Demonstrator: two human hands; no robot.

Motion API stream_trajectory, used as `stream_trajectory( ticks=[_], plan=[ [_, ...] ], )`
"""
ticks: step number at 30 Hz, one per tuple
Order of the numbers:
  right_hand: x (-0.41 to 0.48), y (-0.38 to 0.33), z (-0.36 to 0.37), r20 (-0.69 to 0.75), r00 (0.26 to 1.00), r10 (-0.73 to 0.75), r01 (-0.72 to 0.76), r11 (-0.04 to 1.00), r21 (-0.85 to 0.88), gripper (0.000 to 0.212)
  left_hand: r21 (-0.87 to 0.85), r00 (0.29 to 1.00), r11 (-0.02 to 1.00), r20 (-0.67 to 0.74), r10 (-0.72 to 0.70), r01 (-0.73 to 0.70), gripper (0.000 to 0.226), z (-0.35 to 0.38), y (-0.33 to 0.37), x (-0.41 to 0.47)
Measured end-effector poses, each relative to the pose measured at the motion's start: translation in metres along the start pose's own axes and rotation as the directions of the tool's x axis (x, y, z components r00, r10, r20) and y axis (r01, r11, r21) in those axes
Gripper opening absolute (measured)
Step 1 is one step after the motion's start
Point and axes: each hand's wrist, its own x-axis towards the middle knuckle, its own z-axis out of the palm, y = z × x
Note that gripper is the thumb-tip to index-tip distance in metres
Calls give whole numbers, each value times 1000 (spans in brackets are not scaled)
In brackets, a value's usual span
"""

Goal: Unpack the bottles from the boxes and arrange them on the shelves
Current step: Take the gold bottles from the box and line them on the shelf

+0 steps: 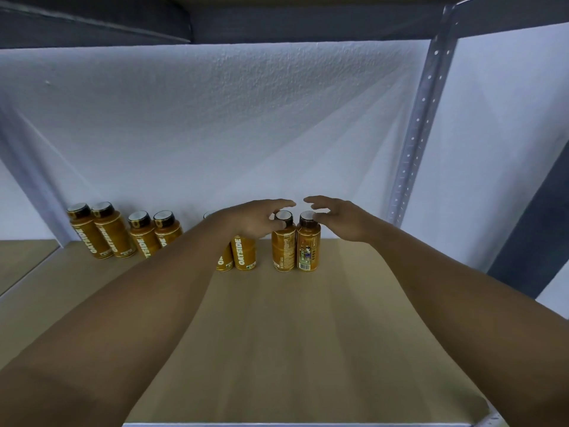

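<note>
Several orange bottles with dark caps stand in pairs along the back of a tan shelf board [277,349]. The rightmost pair is a bottle with its label's small print facing me [284,246] and, touching it, a bottle with a barcode [308,248]. My left hand [261,220] hovers at the cap of the first; its thumb is by the cap and its fingers arch above. At the second bottle's cap my right hand [335,218] has its thumb beside the cap and its fingers spread. Neither hand clearly grips. My left forearm partly hides another pair [244,254].
Two more pairs of bottles [101,232] [154,234] stand further left against the white wall. A perforated metal upright [415,140] rises at the right. A dark upper shelf [277,23] spans overhead. Bare board lies right of the bottles and in front.
</note>
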Motion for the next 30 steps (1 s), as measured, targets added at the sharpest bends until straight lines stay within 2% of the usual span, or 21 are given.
stream_trajectory(
  ticks=[2, 4, 7, 11, 15, 19, 23, 26, 30],
  plan=[
    [2, 0, -2, 52, 998, -21, 27, 993, -115, 47, 34, 999, 999, 51, -1, -1, 57, -5, 1, 1],
    [3, -2, -2, 81, 996, -42, 56, 981, -187, 50, 76, 1000, 997, 30, 9, -11, 53, -6, 1, 4],
    [2, -5, -3, 85, 994, -64, 79, 978, -195, 50, 145, 999, 988, -6, 51, -49, 46, -7, -1, 6],
    [-1, -6, -2, 65, 995, -77, 87, 981, -174, 47, 149, 996, 986, -42, 79, -72, 43, -5, 1, 3],
    [-1, -6, 4, 5, 996, -93, 93, 987, -132, 40, 80, 993, 996, -103, 51, -42, 33, -1, -1, 2],
    [2, -7, 16, -77, 996, -38, 29, 993, -113, 38, 56, 985, 998, -174, -14, 24, 28, 3, -4, 1],
    [4, -10, 26, -132, 991, 11, -26, 993, -114, 44, 16, 966, 997, -248, -69, 75, 35, 11, -6, 0],
    [5, -11, 27, -143, 989, 31, -49, 992, -120, 47, 22, 964, 996, -256, -77, 86, 36, 13, -7, 0],
    [1, -15, 21, -102, 995, 25, -36, 994, -106, 51, 32, 971, 994, -220, -93, 103, 50, 5, -5, -3]
  ],
)
